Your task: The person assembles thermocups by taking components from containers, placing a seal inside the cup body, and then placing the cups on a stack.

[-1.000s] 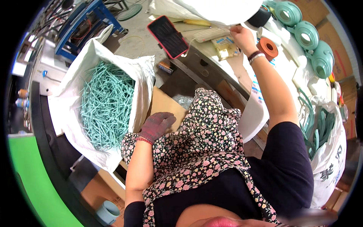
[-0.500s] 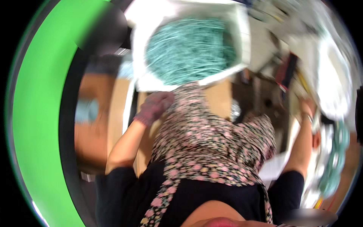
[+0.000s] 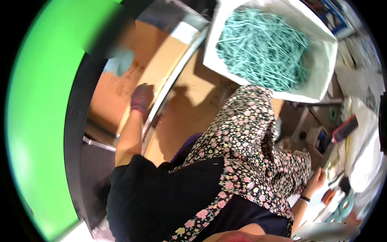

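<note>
My left hand [image 3: 140, 98], in a dark reddish-grey knitted glove, rests on a tan cardboard surface [image 3: 161, 72] beside a pale metal rail. Its fingers look stretched forward, and I see nothing held in them. Far to the right, my bare right hand [image 3: 316, 180] is beside the floral apron [image 3: 246, 125] at the edge of the cluttered worktop. The fingers there are curled in, and whatever they may hold is hidden. A white box [image 3: 330, 64] full of thin teal strips [image 3: 262, 48] stands ahead, just past my apron-covered knee.
Brown cardboard [image 3: 113, 97] with a pale blue roll [image 3: 122, 62] lies at the left, past the rail [image 3: 171, 86]. A bright green panel [image 3: 40, 113] with a black edge curves along the far left. At right are a red-and-black tool [image 3: 345, 129], clear plastic bags and teal scissor-like handles [image 3: 344, 207].
My view has swung left, so the white box appears further right. My left hand has gone from beside my knee to the cardboard across the rail. The right hand sits lower in view.
</note>
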A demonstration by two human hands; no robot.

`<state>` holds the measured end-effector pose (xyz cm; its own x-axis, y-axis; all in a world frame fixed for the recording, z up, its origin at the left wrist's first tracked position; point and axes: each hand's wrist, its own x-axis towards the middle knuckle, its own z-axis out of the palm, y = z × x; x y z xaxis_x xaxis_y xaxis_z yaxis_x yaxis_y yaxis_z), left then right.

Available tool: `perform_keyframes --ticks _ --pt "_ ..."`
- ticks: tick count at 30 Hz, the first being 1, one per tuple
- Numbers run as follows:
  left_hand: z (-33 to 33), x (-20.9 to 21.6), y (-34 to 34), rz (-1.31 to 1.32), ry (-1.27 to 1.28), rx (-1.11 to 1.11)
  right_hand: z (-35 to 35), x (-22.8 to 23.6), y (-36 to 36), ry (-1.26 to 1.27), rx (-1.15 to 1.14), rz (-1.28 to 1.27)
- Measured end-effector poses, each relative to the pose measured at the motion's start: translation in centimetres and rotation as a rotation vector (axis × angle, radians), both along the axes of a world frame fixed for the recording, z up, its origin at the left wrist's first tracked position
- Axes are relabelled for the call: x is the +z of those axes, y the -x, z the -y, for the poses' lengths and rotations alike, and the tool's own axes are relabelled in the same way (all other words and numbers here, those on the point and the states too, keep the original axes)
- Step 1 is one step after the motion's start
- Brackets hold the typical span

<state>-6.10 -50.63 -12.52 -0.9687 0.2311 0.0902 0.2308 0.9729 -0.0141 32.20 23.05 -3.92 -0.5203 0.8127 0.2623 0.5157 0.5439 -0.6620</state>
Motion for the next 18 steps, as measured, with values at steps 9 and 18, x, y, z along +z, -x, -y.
perform_keyframes --ticks 9,18 --pt "3.5 -3.8 9.4 0.143 0.021 0.108 5.8 2.8 4.6 0.296 0.047 0.052" --pt "0.9 2.2 5.3 0.037 -0.833 0.301 5.3 4.5 0.1 0.498 -0.260 -0.048"
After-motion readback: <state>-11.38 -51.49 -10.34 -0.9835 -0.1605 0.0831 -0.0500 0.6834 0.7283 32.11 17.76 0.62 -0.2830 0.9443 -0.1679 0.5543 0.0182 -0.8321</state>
